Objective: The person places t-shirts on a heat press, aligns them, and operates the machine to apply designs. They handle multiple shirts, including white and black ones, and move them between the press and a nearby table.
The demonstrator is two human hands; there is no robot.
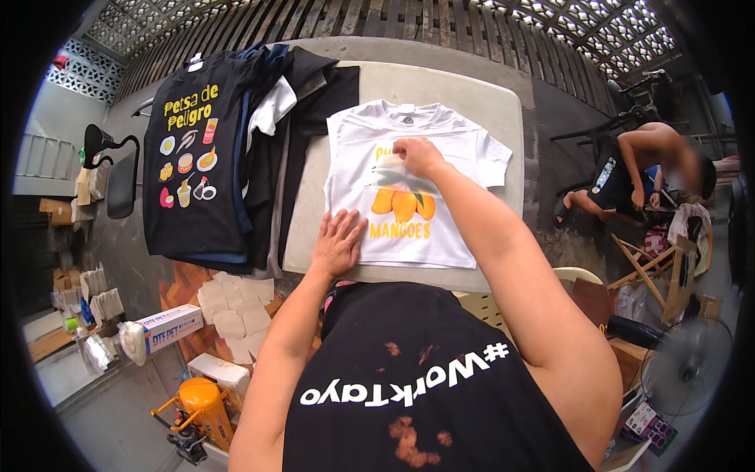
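A white T-shirt (452, 236) lies flat on the table in front of me, its neckline at the far side. Its front carries yellow lettering and a print of orange mangoes (403, 204) with green leaves. Palm down with fingers spread, my left hand (338, 242) rests on the shirt's lower left edge. My right hand (419, 156) is over the upper part of the print, fingers pinched together. From that pinch a thin translucent film (397, 175) hangs over the leaves and part of the lettering.
Dark T-shirts (189, 141) are piled over the table's left side. The pale table (464, 86) has rounded corners. At the right, another person (661, 161) sits bent forward near a fan (686, 366). Boxes and an orange canister (206, 405) stand low on the left.
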